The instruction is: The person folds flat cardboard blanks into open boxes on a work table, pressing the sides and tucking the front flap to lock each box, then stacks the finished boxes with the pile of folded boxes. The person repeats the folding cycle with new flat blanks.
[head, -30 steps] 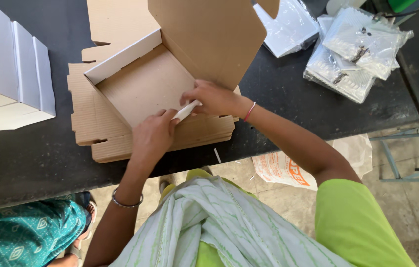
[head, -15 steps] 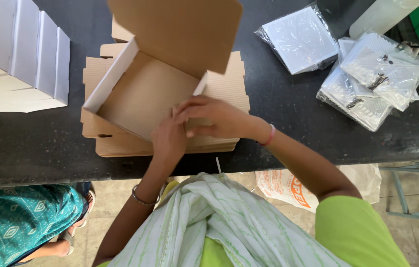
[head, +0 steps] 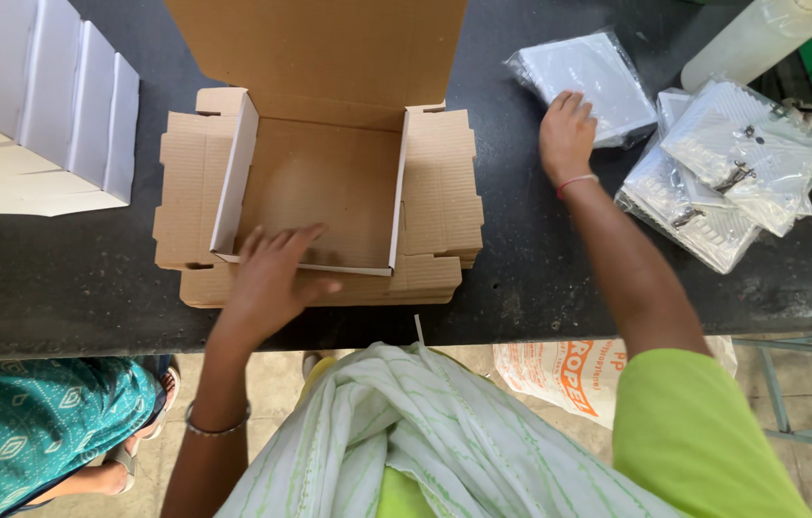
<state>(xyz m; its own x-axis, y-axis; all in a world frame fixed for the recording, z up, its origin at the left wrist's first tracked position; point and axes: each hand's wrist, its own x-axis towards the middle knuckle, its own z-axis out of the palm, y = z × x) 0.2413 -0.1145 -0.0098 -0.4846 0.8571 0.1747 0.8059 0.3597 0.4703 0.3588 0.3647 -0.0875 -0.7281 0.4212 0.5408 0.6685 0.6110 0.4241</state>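
1. Box assembly, filling stage. The cardboard box (head: 315, 192) sits erected on a stack of flat box blanks (head: 435, 192), side walls up and lid flap (head: 320, 43) raised on the far side of the hands. Its floor is bare, so the step in hand appears to be fetching the first item to go inside.

2. Left hand (head: 272, 278). Laid palm-down over the near wall of the box, fingers spread wide and flat, the fingertips reaching just onto the box floor. It grips nothing; by the look of it, it steadies the box on the stack. The forearm comes up from the near table edge, a bangle (head: 217, 422) at the wrist.

3. Right hand (head: 567, 134). Stretched well away to the right of the box, palm down, fingers loosely extended onto the near corner of a clear plastic packet (head: 583, 82) holding a white sheet. Contact is visible, but whether the fingers have closed on the packet cannot be told. A thin band circles the wrist.

4. Next move, as a judgement. The right hand needs to pinch the slippery packet firmly and lift it alone, then carry it leftward over the right wall of the box, while the left hand clears the floor.

5. Surroundings. Further packets with small metal fittings (head: 742, 163) lie to the right of the right hand; a white folded carton (head: 42, 105) lies to the left of the left hand, all on a dark table (head: 540, 278).
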